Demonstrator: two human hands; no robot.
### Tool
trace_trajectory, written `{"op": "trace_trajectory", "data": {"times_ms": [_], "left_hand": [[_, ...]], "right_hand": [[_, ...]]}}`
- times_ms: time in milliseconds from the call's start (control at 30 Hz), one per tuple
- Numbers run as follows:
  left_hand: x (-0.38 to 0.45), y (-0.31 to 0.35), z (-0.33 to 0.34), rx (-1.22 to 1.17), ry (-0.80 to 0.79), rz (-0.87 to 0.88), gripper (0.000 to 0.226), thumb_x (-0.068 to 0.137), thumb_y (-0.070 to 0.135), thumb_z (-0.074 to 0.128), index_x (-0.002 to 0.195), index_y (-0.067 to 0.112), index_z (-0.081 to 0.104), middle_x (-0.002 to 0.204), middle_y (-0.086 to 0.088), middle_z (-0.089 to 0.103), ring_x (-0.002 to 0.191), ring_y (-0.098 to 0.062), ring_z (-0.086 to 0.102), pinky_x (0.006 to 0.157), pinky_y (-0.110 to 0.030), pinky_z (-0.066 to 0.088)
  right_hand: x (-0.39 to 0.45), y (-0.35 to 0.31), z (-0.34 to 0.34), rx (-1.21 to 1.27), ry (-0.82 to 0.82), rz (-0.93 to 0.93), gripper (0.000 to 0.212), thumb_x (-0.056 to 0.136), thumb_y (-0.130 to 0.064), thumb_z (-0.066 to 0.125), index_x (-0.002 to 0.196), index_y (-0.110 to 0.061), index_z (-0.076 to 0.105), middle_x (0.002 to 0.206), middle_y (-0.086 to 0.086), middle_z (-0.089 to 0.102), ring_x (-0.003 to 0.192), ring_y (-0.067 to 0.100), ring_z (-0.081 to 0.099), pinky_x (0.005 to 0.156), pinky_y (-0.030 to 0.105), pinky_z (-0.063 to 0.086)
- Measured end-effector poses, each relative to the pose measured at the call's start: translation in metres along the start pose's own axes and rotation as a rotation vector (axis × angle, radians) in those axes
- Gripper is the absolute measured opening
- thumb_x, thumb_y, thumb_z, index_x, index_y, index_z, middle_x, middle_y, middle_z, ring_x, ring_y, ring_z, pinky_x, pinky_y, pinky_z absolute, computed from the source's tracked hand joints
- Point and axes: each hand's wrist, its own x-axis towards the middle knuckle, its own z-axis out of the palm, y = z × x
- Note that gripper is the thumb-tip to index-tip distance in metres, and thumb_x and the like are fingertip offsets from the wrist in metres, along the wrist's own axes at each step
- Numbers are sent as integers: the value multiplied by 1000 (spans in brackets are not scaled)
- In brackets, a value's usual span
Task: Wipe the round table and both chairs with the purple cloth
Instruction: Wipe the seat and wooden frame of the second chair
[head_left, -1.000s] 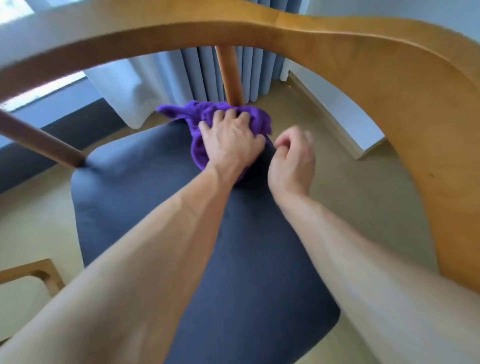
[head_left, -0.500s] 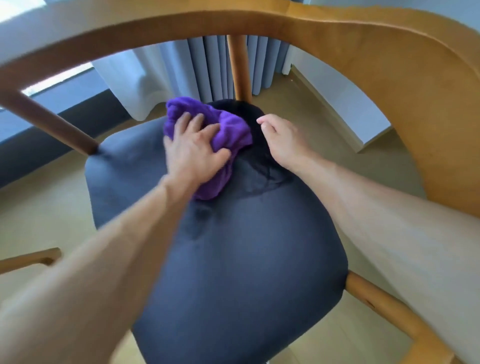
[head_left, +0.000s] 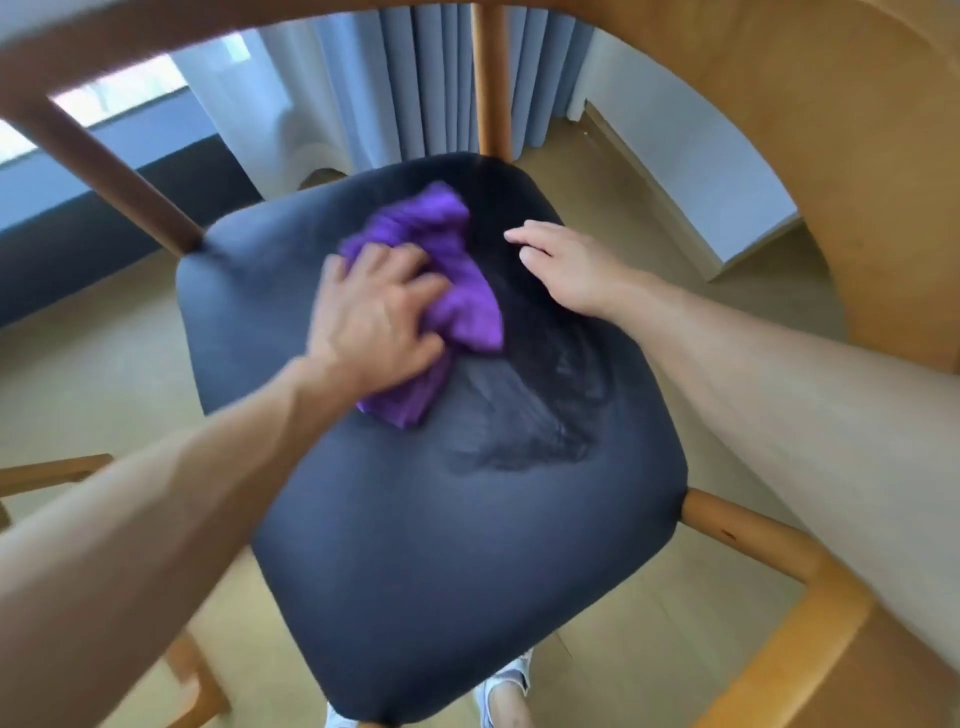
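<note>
A wooden chair fills the view, its dark blue-black seat cushion (head_left: 441, 545) below me and its curved backrest rail (head_left: 779, 104) arching overhead. The bunched purple cloth (head_left: 457, 291) lies on the seat's far middle. My left hand (head_left: 374, 322) presses down on the cloth with fingers spread and curled over it. My right hand (head_left: 566, 270) rests flat on the seat just right of the cloth, fingers straight. A darker damp streak (head_left: 524, 410) marks the cushion near the cloth.
Wooden spindles (head_left: 491, 78) join the seat to the rail. Grey-blue curtains (head_left: 415, 83) and a window hang behind. A white wall base (head_left: 691, 171) stands at the right. Part of a wooden frame (head_left: 57, 473) shows at the left. My shoes (head_left: 504, 686) show under the seat.
My left hand has dragged the cloth from the seat's back edge toward me and leftward, leaving a damp streak. My right hand has uncurled and settled flat on the seat.
</note>
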Motion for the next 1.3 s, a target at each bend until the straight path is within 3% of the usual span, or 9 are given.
{"op": "trace_trajectory", "data": {"times_ms": [167,333,467,600,700,867,1033,1167,1300], "left_hand": [[21,60,2,-88,-3,-436,52,77,50,47,120,26,61,132,-6,51,117,-34,44,92,-51,36],[16,210,7,-208,-86,49,42,82,48,51,118,29,62,127,4,56,115,-30,41,87,-46,35],[26,196,8,-168,-152,512,46,79,51,51,121,35,60,126,12,59,125,-23,43,88,-42,41],[69,142,5,-57,-171,239,55,83,51,45,134,34,53,139,4,57,128,-27,48,101,-43,37],[58,187,3,-193,-133,-84,52,88,47,46,136,28,52,135,0,57,124,-33,46,86,-47,36],[-18,252,10,-169,-184,328,43,84,48,51,120,27,62,123,2,56,117,-29,40,82,-47,34],[-90,192,11,-214,-195,507,39,79,43,44,111,28,61,132,4,51,105,-27,47,73,-41,36],[-87,80,11,-140,-55,171,51,71,53,54,117,34,62,132,7,54,106,-30,52,77,-42,41],[-32,37,-1,-56,-30,-394,57,75,55,48,126,33,57,142,2,47,115,-34,45,88,-48,37]], "right_hand": [[-3,7,-18,258,-19,16,44,107,-25,32,151,-22,38,157,-4,36,145,10,30,116,20,16],[-2,5,-23,113,-124,13,42,106,-26,30,138,-13,52,147,2,50,137,18,42,116,30,25],[-3,9,-18,-35,-121,-39,43,105,-23,33,146,-18,46,158,-2,36,145,14,29,111,20,17],[4,7,-19,-126,-81,-29,41,105,-21,33,140,-19,53,153,1,43,142,21,35,117,34,24],[5,-1,-23,-234,-79,-55,42,104,-21,32,140,-23,52,151,-1,45,140,21,38,114,39,31],[-13,4,-12,-294,-122,-104,50,104,-17,36,153,-19,32,165,1,18,150,18,19,119,39,22],[-18,3,5,-279,-85,-72,60,102,-30,44,156,-18,20,167,-1,5,153,13,5,121,41,21],[-11,-4,4,-203,-36,-28,45,104,-33,38,145,-18,43,163,3,24,149,21,24,117,38,26],[-8,-16,0,-106,29,86,32,103,-35,27,83,-25,50,109,0,58,98,27,50,78,34,33]]}}
